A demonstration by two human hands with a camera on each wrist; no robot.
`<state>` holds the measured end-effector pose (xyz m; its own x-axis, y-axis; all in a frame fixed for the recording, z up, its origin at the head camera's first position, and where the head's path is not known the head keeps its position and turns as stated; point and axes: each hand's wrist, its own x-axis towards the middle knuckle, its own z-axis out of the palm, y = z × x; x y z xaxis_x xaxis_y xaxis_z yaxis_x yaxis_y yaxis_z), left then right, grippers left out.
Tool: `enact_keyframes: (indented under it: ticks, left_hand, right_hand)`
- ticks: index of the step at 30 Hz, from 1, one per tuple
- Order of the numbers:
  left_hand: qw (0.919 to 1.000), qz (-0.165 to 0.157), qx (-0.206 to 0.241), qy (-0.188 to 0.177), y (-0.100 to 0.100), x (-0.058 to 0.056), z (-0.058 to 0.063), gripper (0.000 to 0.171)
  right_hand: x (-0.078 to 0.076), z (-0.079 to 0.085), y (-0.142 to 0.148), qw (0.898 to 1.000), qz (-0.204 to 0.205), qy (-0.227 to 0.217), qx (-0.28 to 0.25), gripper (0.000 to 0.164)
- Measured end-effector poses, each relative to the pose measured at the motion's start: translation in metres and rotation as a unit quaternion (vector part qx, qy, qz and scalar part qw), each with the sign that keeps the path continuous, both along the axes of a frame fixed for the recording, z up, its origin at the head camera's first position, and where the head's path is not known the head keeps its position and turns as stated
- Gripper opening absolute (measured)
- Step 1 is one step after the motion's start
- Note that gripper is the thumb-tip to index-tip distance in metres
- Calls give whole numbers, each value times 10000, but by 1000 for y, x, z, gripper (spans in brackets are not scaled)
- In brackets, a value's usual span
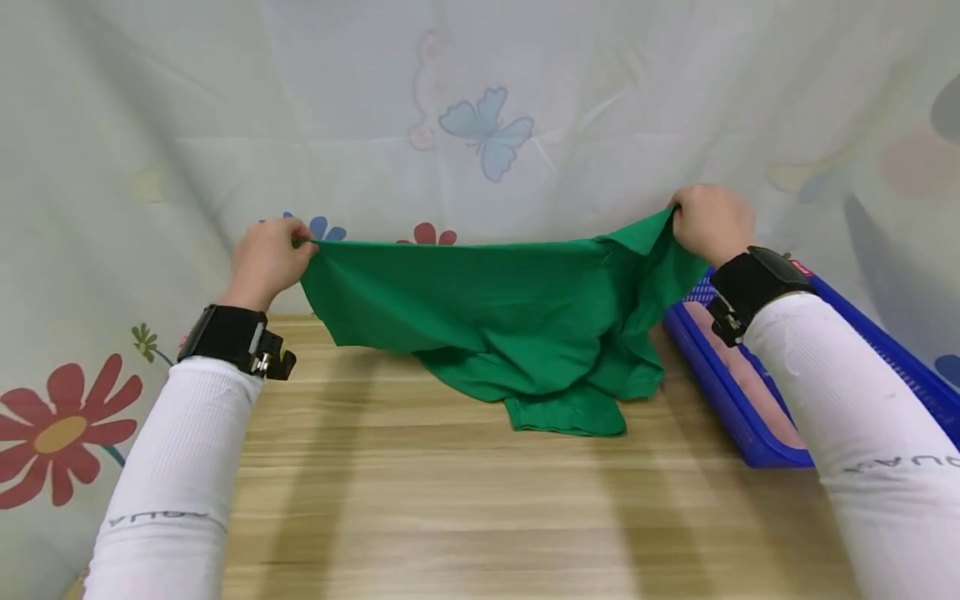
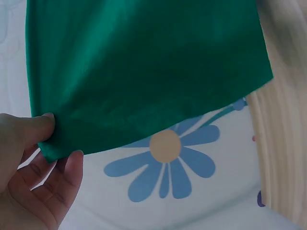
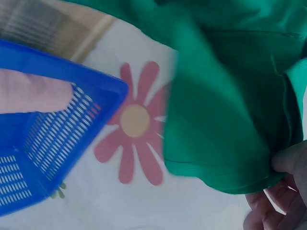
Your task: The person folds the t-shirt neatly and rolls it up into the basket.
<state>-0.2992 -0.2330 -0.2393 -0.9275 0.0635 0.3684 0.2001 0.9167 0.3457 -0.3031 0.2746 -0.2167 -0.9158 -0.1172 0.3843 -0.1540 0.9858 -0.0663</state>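
Around nine o'clock in the head view, the left hand (image 1: 266, 258) pinches a corner of the green cloth (image 1: 480, 308); the left wrist view adds the thumb on one face, fingertips behind, and a blue flower (image 2: 165, 146) printed on the white drape (image 2: 115, 211), which the head view mostly hides. The cloth spans the middle, held up over the wooden counter (image 1: 450, 533), its top edge nearly straight, the rest sagging in folds, with a short flap toward five o'clock; whether that touches the counter cannot be told. Between two and three o'clock the right hand (image 1: 712, 221) has its grip closed on the bunched other end. The right wrist view alone shows stitched seams there, plus the slotted wall of the blue basket (image 1: 705, 400), which sits between three and four o'clock holding a pink item (image 1: 738, 371).
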Motion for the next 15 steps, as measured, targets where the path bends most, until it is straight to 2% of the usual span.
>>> enact_keyframes:
  ticks: [4, 8, 11, 13, 15]
  left_hand:
    - [9963, 186, 802, -255, 7, -9, 14, 23]
    - [9825, 451, 1750, -449, 14, -20, 32, 29]
    - [9712, 599, 2276, -370, 11, -36, 41, 30]
    - [9578, 511, 2819, -236, 0, -59, 41, 25]
    - [9518, 511, 3020, -163, -3, -69, 47, 24]
  right_hand:
    - [-4, 18, 1, 9997, 120, -146, -161, 35]
    - [-8, 42, 3, 9992, 295, -14, -287, 37]
    - [-11, 61, 5, 9991, 351, 147, -195, 38]
    - [-14, 74, 7, 9992, 361, 166, -93, 38]
    - [-16, 84, 9, 9989, 382, 273, -4, 38]
